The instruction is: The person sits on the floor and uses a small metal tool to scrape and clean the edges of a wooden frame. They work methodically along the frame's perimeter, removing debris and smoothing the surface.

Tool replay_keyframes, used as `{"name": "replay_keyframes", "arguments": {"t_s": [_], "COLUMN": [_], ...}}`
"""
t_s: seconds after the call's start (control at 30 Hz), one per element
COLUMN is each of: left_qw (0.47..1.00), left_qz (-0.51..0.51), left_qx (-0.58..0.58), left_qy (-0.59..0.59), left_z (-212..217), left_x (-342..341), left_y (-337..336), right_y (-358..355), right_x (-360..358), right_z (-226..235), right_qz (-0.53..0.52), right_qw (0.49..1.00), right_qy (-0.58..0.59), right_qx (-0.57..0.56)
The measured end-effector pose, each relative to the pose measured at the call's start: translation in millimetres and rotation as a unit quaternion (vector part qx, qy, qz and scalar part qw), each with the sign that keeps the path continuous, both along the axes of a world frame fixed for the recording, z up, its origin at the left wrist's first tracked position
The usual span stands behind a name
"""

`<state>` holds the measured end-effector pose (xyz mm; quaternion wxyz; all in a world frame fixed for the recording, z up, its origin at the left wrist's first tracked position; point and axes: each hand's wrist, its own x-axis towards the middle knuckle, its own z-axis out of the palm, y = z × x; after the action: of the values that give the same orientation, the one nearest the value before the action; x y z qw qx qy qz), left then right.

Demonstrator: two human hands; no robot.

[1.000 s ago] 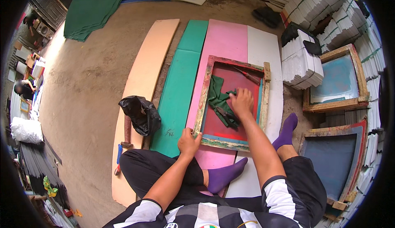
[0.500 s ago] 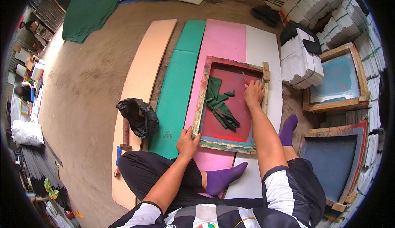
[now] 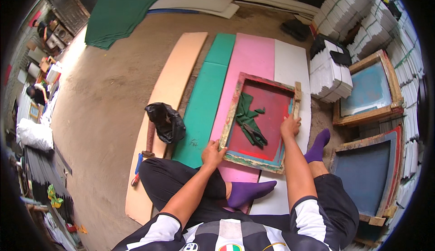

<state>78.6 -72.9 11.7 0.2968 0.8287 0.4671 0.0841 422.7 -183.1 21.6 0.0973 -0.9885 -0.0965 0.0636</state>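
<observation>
Wooden frame (image 3: 267, 81) with a red panel, a crumpled green cloth (image 3: 247, 115) inside it, lies over the pink sheet (image 3: 251, 54) and the white sheet (image 3: 290, 63). The left hand (image 3: 213, 154) grips its left edge by the near-left corner; the right hand (image 3: 290, 127) holds its right edge. Concrete floor (image 3: 104, 92) stretches beyond the peach sheet's (image 3: 172, 79) left edge. Dark scrawl (image 3: 194, 142) marks the green sheet (image 3: 206, 97), too small to read.
</observation>
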Motion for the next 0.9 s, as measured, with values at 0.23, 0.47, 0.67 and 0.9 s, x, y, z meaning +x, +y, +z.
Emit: {"name": "replay_keyframes", "arguments": {"t_s": [0.23, 0.47, 0.67, 0.9], "left_qw": [0.999, 0.998, 0.991, 0.981], "left_qz": [-0.016, 0.047, 0.06, 0.094], "left_qx": [-0.016, -0.036, -0.119, -0.158], "left_qy": [0.026, 0.019, -0.025, -0.058], "left_z": [12, 20, -1, -10], "left_x": [-11, -35, -48, -47], "left_y": [-8, -14, -13, -14], "right_y": [-21, 3, 11, 11], "right_x": [-33, -134, -193, -218], "right_z": [14, 59, 59, 74], "right_qz": [0.091, 0.209, 0.21, 0.282], "right_qw": [0.992, 0.931, 0.937, 0.914], "right_qy": [-0.078, 0.008, 0.085, 0.111], "right_qx": [0.049, 0.297, 0.268, 0.271]}}
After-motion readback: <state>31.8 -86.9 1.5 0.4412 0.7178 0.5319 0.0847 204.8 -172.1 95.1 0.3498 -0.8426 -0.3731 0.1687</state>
